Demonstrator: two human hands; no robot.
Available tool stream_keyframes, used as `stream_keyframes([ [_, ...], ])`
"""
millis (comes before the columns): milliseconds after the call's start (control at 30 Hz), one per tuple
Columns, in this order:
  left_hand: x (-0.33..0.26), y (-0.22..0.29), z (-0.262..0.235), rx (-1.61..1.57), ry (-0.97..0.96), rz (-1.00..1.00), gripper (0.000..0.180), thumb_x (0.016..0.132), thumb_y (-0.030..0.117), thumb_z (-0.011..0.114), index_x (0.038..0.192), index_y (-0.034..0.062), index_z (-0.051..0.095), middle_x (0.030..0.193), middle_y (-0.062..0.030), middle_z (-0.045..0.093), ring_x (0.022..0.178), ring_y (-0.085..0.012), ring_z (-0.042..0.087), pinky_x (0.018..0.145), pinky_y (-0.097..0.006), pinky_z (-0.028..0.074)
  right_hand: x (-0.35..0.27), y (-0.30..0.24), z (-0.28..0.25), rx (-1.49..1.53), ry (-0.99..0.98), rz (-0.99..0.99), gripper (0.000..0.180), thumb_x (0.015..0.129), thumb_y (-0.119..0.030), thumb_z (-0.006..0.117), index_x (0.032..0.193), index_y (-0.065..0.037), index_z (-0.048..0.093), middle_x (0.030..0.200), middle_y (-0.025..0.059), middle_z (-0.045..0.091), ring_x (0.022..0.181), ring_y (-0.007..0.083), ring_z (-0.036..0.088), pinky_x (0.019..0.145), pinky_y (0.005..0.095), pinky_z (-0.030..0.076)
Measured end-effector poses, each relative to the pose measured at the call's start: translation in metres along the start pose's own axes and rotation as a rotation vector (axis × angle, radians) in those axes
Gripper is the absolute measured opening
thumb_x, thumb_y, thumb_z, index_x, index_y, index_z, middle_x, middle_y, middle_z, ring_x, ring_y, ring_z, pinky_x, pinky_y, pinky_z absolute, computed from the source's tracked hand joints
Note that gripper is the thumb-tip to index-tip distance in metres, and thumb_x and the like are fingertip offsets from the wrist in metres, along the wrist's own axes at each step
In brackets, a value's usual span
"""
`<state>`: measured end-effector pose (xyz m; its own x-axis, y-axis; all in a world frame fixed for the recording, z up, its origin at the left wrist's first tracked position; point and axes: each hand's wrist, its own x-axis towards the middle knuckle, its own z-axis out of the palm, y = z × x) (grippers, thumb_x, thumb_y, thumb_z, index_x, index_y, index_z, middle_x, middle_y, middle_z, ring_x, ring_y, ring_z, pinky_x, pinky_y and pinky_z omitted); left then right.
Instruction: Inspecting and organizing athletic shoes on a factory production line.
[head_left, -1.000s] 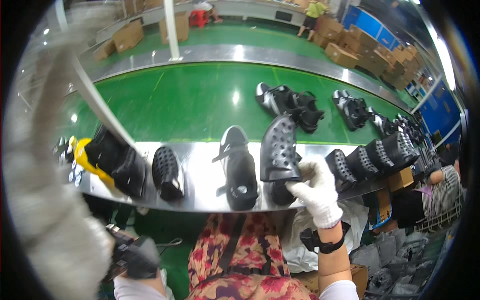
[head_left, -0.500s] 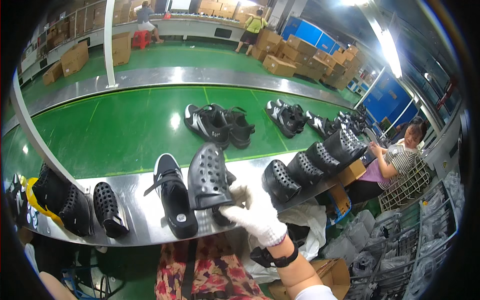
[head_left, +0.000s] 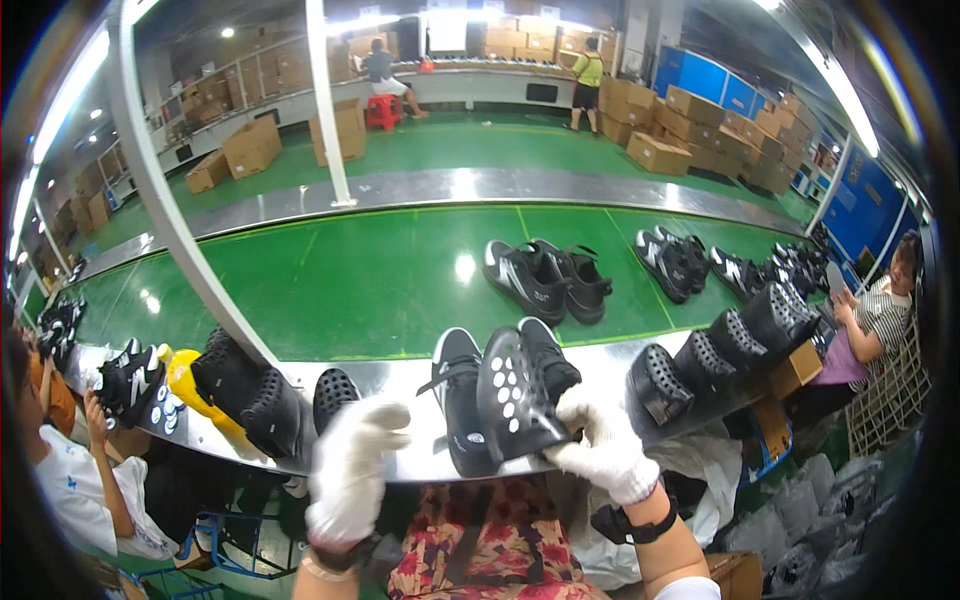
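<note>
My right hand [head_left: 600,445], in a white glove, grips a black shoe [head_left: 518,390] that is tipped on its side, its studded sole facing me, on the metal ledge [head_left: 400,385]. Another black shoe [head_left: 458,400] lies right beside it on its left. My left hand [head_left: 352,470], also gloved, is raised in front of the ledge with fingers loosely curled and nothing visible in it. A black sole-up shoe [head_left: 334,397] sits just above that hand.
More black shoes [head_left: 548,278] ride the green conveyor belt [head_left: 380,280]; others line the ledge on the right [head_left: 700,360] and left [head_left: 245,390]. A yellow shoe last [head_left: 190,385] lies at left. People sit at both sides [head_left: 870,330]. A white post [head_left: 160,190] slants across.
The view has swung left and down. My right hand keeps its hold on the studded shoe, and my left hand has come up into view by the ledge.
</note>
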<state>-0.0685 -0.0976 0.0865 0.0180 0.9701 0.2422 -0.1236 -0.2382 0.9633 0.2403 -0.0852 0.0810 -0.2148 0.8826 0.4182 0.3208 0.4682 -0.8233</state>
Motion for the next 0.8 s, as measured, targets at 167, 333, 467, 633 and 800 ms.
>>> stream_keyframes([
  [167, -0.005, -0.048, 0.042, -0.756, -0.299, -0.359, 0.055, 0.099, 0.022, 0.061, 0.144, -0.0028, 0.042, 0.136, -0.0134, 0.058, 0.121, -0.0237, 0.06, 0.104, -0.038, 0.049, -0.003, -0.022, 0.033, 0.009, -0.154, -0.198, 0.038, 0.069, 0.0, 0.081, 0.099, -0.006, 0.058, 0.095, 0.0091, 0.059, 0.091, 0.0237, 0.059, 0.08, 0.034, 0.049],
  [333, 0.006, -0.037, 0.042, -0.728, -0.178, -0.483, 0.05, 0.089, 0.013, 0.069, 0.135, -0.002, 0.054, 0.12, -0.0145, 0.067, 0.112, -0.0262, 0.066, 0.099, -0.041, 0.053, -0.008, -0.009, 0.043, 0.189, -0.165, 0.014, 0.051, 0.074, -0.002, 0.079, 0.12, -0.003, 0.057, 0.114, 0.0104, 0.059, 0.102, 0.0214, 0.061, 0.091, 0.035, 0.05],
  [467, 0.002, -0.026, 0.066, -0.657, 0.009, -0.318, 0.061, 0.087, 0.006, 0.069, 0.143, 0.0004, 0.045, 0.124, -0.0141, 0.064, 0.111, -0.0233, 0.064, 0.096, -0.038, 0.054, -0.009, -0.027, 0.05, 0.212, -0.219, 0.399, 0.074, 0.079, -0.015, 0.082, 0.143, -0.004, 0.046, 0.127, 0.0143, 0.061, 0.114, 0.0205, 0.061, 0.099, 0.0346, 0.05],
  [633, 0.005, -0.01, 0.091, -0.23, -0.031, -0.25, 0.064, 0.088, 0.015, 0.072, 0.143, 0.0005, 0.043, 0.125, -0.0123, 0.062, 0.113, -0.0223, 0.061, 0.098, -0.037, 0.05, -0.006, -0.03, 0.055, 0.389, 0.055, 0.285, 0.071, 0.079, -0.02, 0.086, 0.138, -0.001, 0.051, 0.124, 0.0104, 0.063, 0.11, 0.0172, 0.062, 0.097, 0.0328, 0.051],
  [800, 0.023, 0.061, 0.085, 0.623, -0.108, 0.192, 0.093, 0.084, 0.002, 0.07, 0.155, -0.0105, 0.011, 0.152, -0.0305, 0.034, 0.139, -0.0363, 0.043, 0.116, -0.042, 0.035, 0.0, -0.038, 0.014, 0.64, 0.412, 0.401, 0.058, 0.078, -0.004, 0.08, 0.13, 0.003, 0.057, 0.111, 0.0116, 0.068, 0.092, 0.0154, 0.066, 0.08, 0.0283, 0.055],
])
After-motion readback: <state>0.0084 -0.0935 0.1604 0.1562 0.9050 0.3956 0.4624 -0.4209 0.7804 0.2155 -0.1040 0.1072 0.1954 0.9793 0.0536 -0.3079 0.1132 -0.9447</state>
